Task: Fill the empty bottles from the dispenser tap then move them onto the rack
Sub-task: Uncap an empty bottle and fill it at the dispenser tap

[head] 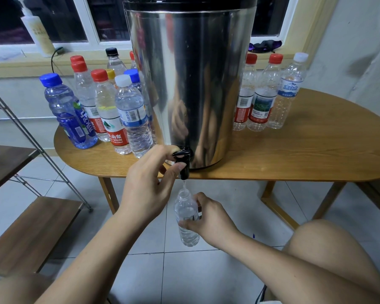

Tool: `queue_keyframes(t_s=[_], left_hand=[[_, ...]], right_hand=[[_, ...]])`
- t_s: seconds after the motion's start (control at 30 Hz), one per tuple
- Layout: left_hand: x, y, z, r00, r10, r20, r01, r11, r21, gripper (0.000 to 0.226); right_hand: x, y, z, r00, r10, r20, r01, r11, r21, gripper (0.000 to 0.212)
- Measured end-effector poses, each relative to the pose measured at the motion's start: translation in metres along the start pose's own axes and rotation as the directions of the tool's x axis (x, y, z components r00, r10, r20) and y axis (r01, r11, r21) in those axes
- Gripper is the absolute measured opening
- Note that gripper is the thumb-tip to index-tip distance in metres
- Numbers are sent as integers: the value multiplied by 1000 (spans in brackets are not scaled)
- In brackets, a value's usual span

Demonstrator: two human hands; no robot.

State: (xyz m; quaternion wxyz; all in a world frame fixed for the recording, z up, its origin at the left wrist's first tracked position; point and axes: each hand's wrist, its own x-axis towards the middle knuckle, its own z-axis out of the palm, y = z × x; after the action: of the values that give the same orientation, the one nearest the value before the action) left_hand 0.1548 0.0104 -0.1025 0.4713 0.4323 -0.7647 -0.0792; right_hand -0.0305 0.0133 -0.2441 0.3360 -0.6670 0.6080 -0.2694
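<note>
**Operator:** Wooden table [316, 150] below a window. I see the steel dispenser [195, 84] seated at the near edge, so the tap [183, 165] overhangs the floor.

**Supervisor:** Grip status?

**Operator:** My left hand [149, 187] is curled on the tap lever. My right hand [211, 220] is clamped round the uncapped bottle [185, 213], mouth directly beneath the spout to catch the thin stream.

**Supervisor:** Contents?

**Operator:** Held bottle partly filled, I judge. Capped bottles at left [130, 110] look full; three at right [261, 99] look empty. The rack [31, 227] stands left.
</note>
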Motion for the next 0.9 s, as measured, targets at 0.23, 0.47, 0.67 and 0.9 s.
queue_keyframes(t_s=[0.23,0.47,0.67,0.9], left_hand=[[0,-1,1,1000,11,-5,-11,1000,-18,17],[0,-1,0,1000,6,2,-6,1000,-15,17],[-1,-2,0,1000,12,-1,-12,1000,-18,17],[0,0,0,1000,8,-1,-8,1000,0,20]], right_hand=[[0,0,0,1000,-2,-3,2,1000,13,57],[0,-1,0,1000,-10,-8,10,1000,8,57],[0,-3,-2,1000,-21,-21,21,1000,4,54],[-1,-5,-4,999,-31,-37,32,999,20,55]])
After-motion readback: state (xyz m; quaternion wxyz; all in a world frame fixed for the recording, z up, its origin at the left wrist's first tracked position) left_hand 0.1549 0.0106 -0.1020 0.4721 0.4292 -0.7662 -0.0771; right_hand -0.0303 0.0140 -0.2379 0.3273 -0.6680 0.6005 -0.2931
